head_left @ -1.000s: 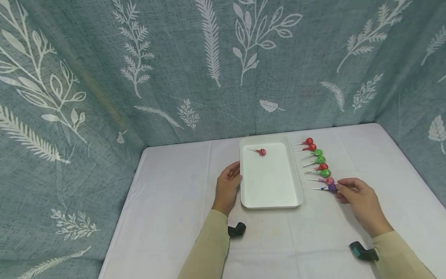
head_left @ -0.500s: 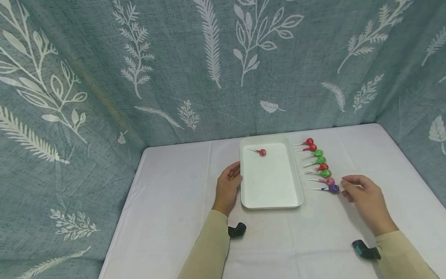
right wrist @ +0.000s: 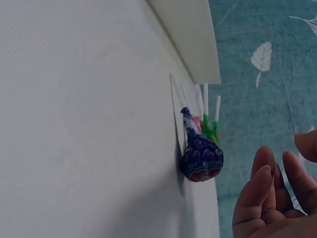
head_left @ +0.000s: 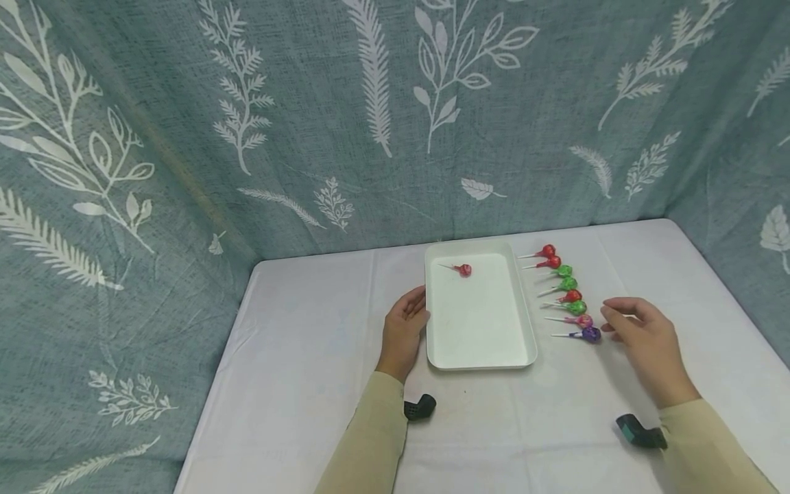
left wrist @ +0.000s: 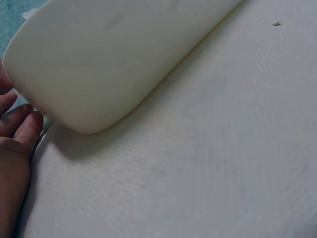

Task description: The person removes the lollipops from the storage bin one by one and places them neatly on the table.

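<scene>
Beside the left wall of a white tray (head_left: pixel 480 343), my left hand (head_left: pixel 404 329) touches the rim with thumb and fingers. In the left wrist view its fingers (left wrist: pixel 28 130) lie against the tray's outer wall. One red lollipop (head_left: pixel 464 269) lies inside, near the back. To the right of the tray runs a column of wrapped lollipops, with red ones at the back, green ones (head_left: pixel 566 283), a pink one (head_left: pixel 583 320) and a purple one (head_left: pixel 590 334) nearest me. My right hand (head_left: pixel 644 343) hovers just right of the purple lollipop, fingers apart and holding nothing.
A white cloth covers the table (head_left: pixel 308 384). Blue-green curtains (head_left: pixel 395 137) with white leaf prints hang behind and at both sides. A dark wrist device (head_left: pixel 640 432) sticks out from the right sleeve, and another (head_left: pixel 420 407) from the left.
My right hand has let go of the purple lollipop and drawn back rightward, then shifted slightly away from me. The left hand and tray have stayed put.
</scene>
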{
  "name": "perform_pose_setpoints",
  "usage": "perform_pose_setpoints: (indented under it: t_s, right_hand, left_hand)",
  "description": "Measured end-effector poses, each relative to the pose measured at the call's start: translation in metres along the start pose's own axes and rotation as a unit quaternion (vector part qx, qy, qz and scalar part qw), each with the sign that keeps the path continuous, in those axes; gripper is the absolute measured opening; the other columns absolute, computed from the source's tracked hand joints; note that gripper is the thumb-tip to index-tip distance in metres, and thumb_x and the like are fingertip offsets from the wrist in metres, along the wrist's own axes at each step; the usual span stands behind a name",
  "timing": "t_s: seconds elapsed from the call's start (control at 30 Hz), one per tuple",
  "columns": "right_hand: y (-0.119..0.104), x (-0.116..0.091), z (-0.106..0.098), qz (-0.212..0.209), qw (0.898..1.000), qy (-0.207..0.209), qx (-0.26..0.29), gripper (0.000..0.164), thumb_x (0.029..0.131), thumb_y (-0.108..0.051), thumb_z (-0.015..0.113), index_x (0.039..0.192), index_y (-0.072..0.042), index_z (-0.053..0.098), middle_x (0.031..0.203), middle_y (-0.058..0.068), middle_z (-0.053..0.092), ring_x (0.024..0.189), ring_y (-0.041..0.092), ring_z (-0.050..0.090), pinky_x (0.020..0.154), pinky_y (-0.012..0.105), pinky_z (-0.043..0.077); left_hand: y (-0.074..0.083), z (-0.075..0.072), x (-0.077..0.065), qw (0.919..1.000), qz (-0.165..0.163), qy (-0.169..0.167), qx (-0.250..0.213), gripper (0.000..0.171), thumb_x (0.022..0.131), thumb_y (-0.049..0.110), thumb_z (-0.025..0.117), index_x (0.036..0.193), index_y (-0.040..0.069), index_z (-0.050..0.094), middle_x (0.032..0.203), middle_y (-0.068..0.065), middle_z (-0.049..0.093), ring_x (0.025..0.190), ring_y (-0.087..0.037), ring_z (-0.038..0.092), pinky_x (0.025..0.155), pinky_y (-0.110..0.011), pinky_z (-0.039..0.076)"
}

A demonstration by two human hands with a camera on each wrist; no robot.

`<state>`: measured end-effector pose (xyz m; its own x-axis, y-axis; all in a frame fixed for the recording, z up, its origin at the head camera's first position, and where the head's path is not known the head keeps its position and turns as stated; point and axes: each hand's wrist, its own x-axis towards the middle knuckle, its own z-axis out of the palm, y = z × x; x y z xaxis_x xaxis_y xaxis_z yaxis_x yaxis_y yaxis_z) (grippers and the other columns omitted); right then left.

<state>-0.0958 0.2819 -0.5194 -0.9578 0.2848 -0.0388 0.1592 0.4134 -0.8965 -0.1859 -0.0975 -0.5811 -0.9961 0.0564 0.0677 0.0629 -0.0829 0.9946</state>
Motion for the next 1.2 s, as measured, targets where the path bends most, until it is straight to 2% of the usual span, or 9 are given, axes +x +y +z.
perform_pose_setpoints:
  t_s: [0.2, 0.57, 0.7, 0.9, 1.2]
  right_hand:
    - [-0.01, -0.003, 0.009, -0.008, 1.0, 0.004, 0.008, 0.051, 0.114, -0.04, 0.058, 0.144, 0.001, 0.059, 0.134, 0.013, 0.062, 0.105, 0.015, 0.066, 0.079, 0.014, 0.056]
    - [-0.025, -0.006, 0.029, -0.021, 0.999, -0.027, 0.041, 0.048, 0.114, -0.034, 0.06, 0.146, 0.002, 0.057, 0.137, 0.017, 0.059, 0.105, 0.018, 0.067, 0.082, 0.016, 0.06]
    - [-0.032, -0.009, 0.039, -0.03, 0.998, -0.028, 0.039, 0.047, 0.113, -0.033, 0.061, 0.144, 0.002, 0.058, 0.136, 0.018, 0.062, 0.103, 0.02, 0.067, 0.081, 0.017, 0.06]
    - [-0.041, -0.011, 0.053, -0.06, 0.997, -0.027, 0.037, 0.045, 0.113, -0.031, 0.061, 0.142, 0.004, 0.058, 0.129, 0.018, 0.064, 0.101, 0.016, 0.068, 0.08, 0.022, 0.061]
    - [-0.048, -0.009, 0.069, -0.07, 0.994, -0.054, 0.058, 0.044, 0.112, -0.028, 0.065, 0.143, 0.003, 0.058, 0.131, 0.021, 0.066, 0.1, 0.016, 0.067, 0.08, 0.023, 0.06]
  left_hand:
    - [-0.001, -0.002, -0.001, 1.0, -0.003, -0.003, 0.004, 0.047, 0.106, 0.0, 0.061, 0.152, 0.006, 0.06, 0.149, -0.007, 0.064, 0.14, -0.019, 0.059, 0.113, -0.027, 0.05]
    - [-0.002, -0.006, -0.004, 1.0, 0.0, -0.008, 0.001, 0.046, 0.106, 0.0, 0.06, 0.152, 0.006, 0.06, 0.149, -0.007, 0.065, 0.14, -0.02, 0.059, 0.114, -0.027, 0.05]
    - [-0.003, -0.007, -0.005, 0.9999, 0.002, -0.011, 0.0, 0.046, 0.106, -0.001, 0.06, 0.152, 0.004, 0.06, 0.149, -0.009, 0.064, 0.14, -0.021, 0.058, 0.114, -0.027, 0.049]
    - [-0.003, -0.009, -0.005, 0.9999, -0.001, -0.01, 0.003, 0.046, 0.106, -0.001, 0.061, 0.151, 0.007, 0.061, 0.148, -0.007, 0.065, 0.14, -0.02, 0.059, 0.113, -0.026, 0.05]
    - [-0.004, -0.01, -0.005, 0.9998, 0.004, -0.015, -0.008, 0.046, 0.106, -0.002, 0.06, 0.151, 0.004, 0.06, 0.148, -0.009, 0.065, 0.139, -0.02, 0.059, 0.113, -0.027, 0.05]
